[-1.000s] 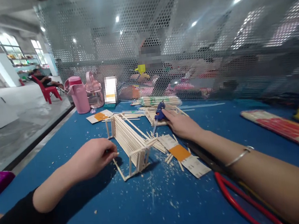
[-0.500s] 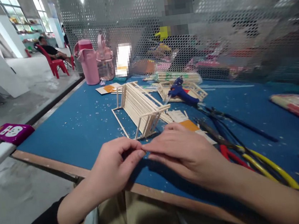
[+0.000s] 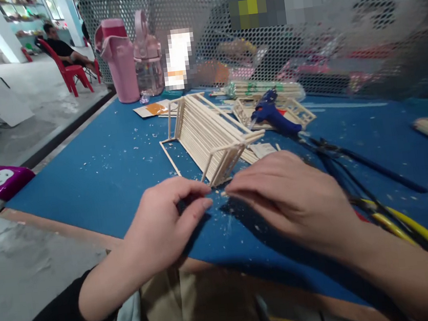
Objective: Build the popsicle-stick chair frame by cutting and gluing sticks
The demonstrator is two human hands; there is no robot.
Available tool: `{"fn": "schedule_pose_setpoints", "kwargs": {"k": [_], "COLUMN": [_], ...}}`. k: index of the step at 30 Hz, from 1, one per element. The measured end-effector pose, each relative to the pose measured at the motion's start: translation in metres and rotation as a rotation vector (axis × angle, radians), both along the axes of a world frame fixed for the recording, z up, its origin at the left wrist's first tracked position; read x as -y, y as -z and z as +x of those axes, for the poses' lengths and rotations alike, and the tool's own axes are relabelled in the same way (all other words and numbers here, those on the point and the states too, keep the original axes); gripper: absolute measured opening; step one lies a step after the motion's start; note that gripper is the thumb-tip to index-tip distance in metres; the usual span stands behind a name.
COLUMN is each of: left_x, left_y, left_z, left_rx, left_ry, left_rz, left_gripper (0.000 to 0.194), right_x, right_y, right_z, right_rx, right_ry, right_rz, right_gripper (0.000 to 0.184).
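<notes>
A small frame made of thin wooden sticks rests tilted on the blue tabletop in front of both hands. My left hand is close to its near lower corner, thumb and forefinger curved with a gap between them and nothing visible inside. Just across from it, my right hand has its fingers pressed together near the same corner. Whatever its fingertips hold, if anything, is hidden or too small to name. Tiny wood scraps lie between the fingertips. Behind the frame, a blue glue gun lies on another stick piece.
Pliers with yellow handles lie beside my right forearm. A pink thermos and a clear pink jug stand at the back, before a perforated metal screen. A purple power strip is at the left edge. A person sits on a red chair.
My hands, whose fingertips met before, are now apart, the right one further to the right. Both are nearer the stick frame. The camera view has tilted downward.
</notes>
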State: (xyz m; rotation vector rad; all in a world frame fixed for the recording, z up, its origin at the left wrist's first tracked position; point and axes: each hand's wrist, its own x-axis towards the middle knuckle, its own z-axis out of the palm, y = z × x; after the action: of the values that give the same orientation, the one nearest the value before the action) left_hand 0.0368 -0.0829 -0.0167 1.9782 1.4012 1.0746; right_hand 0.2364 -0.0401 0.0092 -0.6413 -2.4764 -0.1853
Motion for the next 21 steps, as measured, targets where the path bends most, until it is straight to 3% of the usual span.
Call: {"fn": "schedule_pose_setpoints", "kwargs": {"k": [3,7,21], "left_x": [-0.005,-0.009,-0.012], "left_y": [0.004,0.008,0.009], "left_z": [-0.005,-0.004,0.000], "left_rx": [-0.169,-0.308,-0.403], "left_ry": [-0.119,-0.111,-0.110], "left_rz": [0.053,0.029,0.049], "left_gripper": [0.020,0.026,0.016], "right_x": [-0.005,-0.008,-0.014], "right_y": [0.007,0.010,0.021], "right_z": [-0.002,-0.010,-0.016], "right_rx": [0.045,0.154,0.164], "right_ry": [0.087,0.085,0.124], "right_rz": [0.100,0.192,0.123], "right_gripper": [0.019,0.024,0.029]}}
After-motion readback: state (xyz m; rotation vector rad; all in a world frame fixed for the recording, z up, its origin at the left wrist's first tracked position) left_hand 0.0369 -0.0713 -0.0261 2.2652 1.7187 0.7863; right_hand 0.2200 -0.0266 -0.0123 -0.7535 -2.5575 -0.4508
